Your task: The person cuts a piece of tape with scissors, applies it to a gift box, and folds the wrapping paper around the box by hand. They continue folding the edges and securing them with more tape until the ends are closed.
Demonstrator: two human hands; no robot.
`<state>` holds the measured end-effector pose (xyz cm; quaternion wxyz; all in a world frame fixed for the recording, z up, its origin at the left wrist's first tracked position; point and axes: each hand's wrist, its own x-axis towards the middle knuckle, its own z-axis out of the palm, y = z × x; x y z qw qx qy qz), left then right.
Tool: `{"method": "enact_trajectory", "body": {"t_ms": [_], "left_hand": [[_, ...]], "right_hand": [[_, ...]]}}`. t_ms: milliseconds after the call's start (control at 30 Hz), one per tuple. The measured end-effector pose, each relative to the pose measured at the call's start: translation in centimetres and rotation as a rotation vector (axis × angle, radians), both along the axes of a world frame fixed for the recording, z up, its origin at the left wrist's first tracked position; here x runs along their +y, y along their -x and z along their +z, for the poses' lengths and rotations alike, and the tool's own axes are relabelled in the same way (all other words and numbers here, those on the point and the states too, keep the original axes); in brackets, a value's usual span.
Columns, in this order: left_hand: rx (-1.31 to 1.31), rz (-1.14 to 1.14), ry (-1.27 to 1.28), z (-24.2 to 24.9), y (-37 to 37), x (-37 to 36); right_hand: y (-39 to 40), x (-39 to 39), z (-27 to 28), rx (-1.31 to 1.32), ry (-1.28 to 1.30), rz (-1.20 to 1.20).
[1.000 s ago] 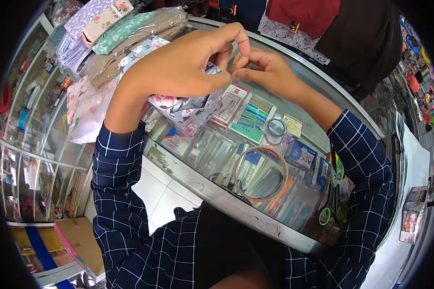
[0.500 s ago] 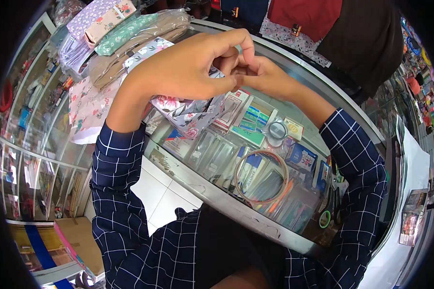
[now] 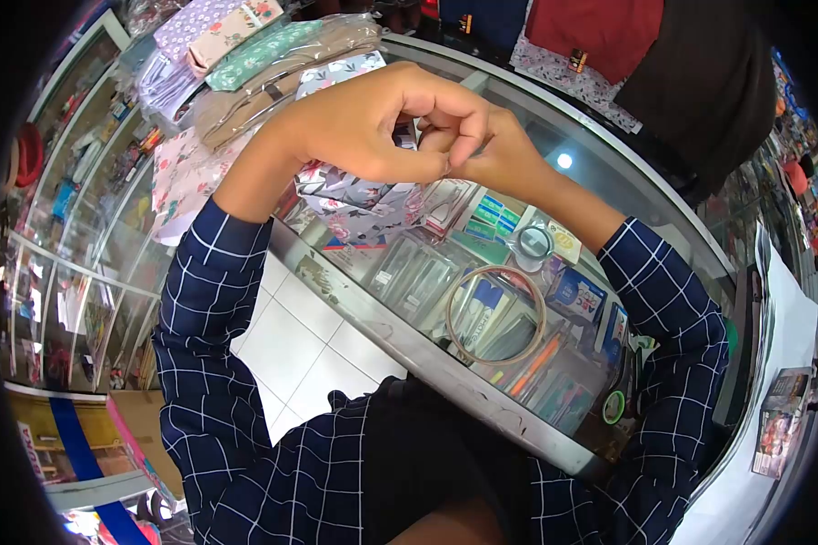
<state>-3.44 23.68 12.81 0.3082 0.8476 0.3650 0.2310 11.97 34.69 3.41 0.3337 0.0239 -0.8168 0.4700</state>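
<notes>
My left hand [image 3: 373, 127] is closed, with thumb and curled fingers pinched together above the glass counter. Against its fingertips is my right hand [image 3: 504, 154], also closed, its fingers partly hidden behind the left ones. Whatever lies in the two pinches is too small or too hidden to make out. Just below and behind my left hand stands a folded piece with a grey-white floral print [image 3: 359, 213]; part of it is covered by the hand. A similar floral piece [image 3: 341, 71] shows past my left knuckles.
Packaged floral goods [image 3: 264, 56] are stacked on the counter's far left. A large thin ring [image 3: 449, 313] appears over stationery boxes in the glass counter [image 3: 409, 359], beside a clear tape roll [image 3: 533, 242]. Dark and red fabrics [image 3: 595, 32] hang at the back. White sheets [image 3: 759, 363] are at right.
The fingers of my left hand have curled in further, and my right hand has turned with its fingers drawn in against them. The whole view has shifted slightly.
</notes>
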Motion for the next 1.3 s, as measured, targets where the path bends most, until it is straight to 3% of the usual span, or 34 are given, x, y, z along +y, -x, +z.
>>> {"method": "enact_trajectory", "body": {"t_ms": [267,333,400,433,533,633,733,1067,1300], "left_hand": [[-0.282,0.018,0.227,1.6,-1.3,-1.0],[-0.382,-0.033,0.173,0.9,0.3,-0.8],[-0.443,-0.115,0.061,0.6,1.2,-0.1],[-0.48,-0.033,-0.065,0.3,1.4,-0.2],[-0.612,0.197,-0.336,-0.3,2.7,-1.0],[-0.508,0.422,-0.632,-3.3,3.3,-5.7],[-0.197,0.634,-0.602,-5.5,2.0,-8.5],[-0.124,0.723,-0.581,-6.6,1.5,-9.0],[-0.085,0.543,-0.514,-6.0,3.0,-9.5]], "right_hand": [[-0.8,0.6,1.6,-0.046,-0.13,-0.106],[0.5,0.9,0.7,0.048,-0.312,-0.176],[0.4,1.8,1.1,-0.09,-0.242,-0.22],[0.3,2.0,1.3,-0.158,-0.205,-0.245],[0.4,0.9,2.1,0.023,-0.269,-0.195],[-1.0,-1.8,4.6,0.064,-0.553,-0.047],[-0.7,-3.3,5.2,0.052,-0.718,0.066],[0.7,-4.6,2.9,0.054,-0.661,-0.026],[0.7,-5.0,3.1,0.048,-0.626,-0.022]]}}
